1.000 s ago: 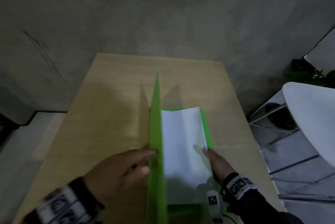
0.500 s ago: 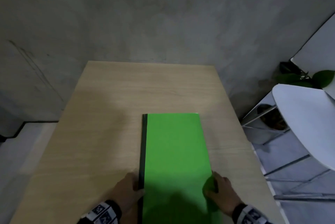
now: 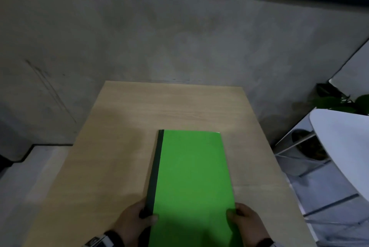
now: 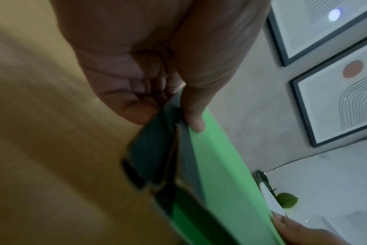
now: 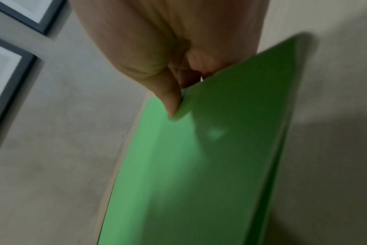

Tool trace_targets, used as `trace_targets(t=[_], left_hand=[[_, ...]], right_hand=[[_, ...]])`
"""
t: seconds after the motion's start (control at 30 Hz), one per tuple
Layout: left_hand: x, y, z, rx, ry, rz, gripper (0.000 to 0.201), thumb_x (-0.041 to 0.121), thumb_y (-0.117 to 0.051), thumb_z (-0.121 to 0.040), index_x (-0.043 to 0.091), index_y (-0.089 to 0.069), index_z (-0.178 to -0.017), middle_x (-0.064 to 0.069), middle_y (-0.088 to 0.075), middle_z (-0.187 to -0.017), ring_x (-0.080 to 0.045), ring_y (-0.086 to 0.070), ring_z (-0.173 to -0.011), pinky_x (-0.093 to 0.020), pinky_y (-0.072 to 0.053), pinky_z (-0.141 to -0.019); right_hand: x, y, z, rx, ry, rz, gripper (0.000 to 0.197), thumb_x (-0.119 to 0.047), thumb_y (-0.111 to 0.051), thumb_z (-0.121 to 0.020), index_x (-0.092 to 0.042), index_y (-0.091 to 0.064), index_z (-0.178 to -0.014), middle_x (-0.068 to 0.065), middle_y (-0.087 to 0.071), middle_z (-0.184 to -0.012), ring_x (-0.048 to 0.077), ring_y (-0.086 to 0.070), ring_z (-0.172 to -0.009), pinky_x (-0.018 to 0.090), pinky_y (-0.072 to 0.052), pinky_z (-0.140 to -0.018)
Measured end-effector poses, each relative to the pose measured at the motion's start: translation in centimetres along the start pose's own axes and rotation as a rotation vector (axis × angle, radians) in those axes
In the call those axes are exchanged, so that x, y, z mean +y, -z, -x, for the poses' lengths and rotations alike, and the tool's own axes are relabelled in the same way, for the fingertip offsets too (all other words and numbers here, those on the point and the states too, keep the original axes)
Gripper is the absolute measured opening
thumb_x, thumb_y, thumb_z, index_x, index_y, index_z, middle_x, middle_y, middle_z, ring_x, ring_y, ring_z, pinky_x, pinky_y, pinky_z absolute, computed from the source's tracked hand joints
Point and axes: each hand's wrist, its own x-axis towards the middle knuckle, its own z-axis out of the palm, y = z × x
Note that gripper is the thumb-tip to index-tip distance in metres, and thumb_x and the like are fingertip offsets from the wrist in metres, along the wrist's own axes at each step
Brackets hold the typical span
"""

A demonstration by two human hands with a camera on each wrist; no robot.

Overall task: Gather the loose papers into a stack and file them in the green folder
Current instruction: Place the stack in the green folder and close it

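Your left hand point(image 3: 135, 220) pinches the closed green folder point(image 3: 193, 176) at its dark spine; your right hand point(image 3: 246, 223) pinches its opposite edge, over the tabletop point(image 3: 119, 137).

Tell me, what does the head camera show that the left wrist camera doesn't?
Only the head view shows the whole closed folder lying on the table, the right hand gripping its right edge, and a white chair.

Only the left wrist view shows the prints inside the frames and the left hand's fingers curled under the dark spine, thumb on top.

Both show the folder, the left hand, table, wall and plant.
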Motion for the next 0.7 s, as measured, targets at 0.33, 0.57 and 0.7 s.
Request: trace_targets(t=[0.33,0.57,0.7], left_hand=[[7.5,10.9,-11.2,0.162,-0.022,-0.213,0.020,0.031,-0.046,-0.097,0.014,-0.054,-0.105,-0.005,-0.062,-0.099,-0.020,-0.057,-0.086,-0.025,-0.038,-0.064],[8.6,12.5,-20.2,0.208,0.095,-0.184,0.027,0.027,-0.050,-0.096,0.010,-0.059,-0.113,-0.007,-0.060,-0.104,-0.024,-0.054,-0.090,-0.032,-0.043,-0.079],[8.7,12.7,-23.4,0.264,0.148,-0.185,0.041,0.032,-0.053,-0.093,0.015,-0.049,-0.129,-0.009,-0.058,-0.128,-0.030,-0.056,-0.112,-0.030,-0.043,-0.085]], right_hand=[[-12.7,-3.0,-13.6,-0.055,0.130,0.142,0.010,-0.015,-0.073,-0.078,-0.022,-0.074,-0.071,0.005,-0.077,-0.085,0.022,-0.073,-0.082,0.041,-0.056,-0.087],[-16.5,-5.5,-21.9,0.009,0.048,0.288,0.025,-0.024,-0.070,-0.080,-0.013,-0.073,-0.102,0.009,-0.075,-0.099,0.024,-0.070,-0.088,0.036,-0.054,-0.090],[-17.4,-6.5,-24.3,0.069,0.057,0.438,0.031,-0.028,-0.066,-0.083,-0.012,-0.068,-0.109,0.009,-0.069,-0.111,0.027,-0.064,-0.104,0.030,-0.049,-0.093]])
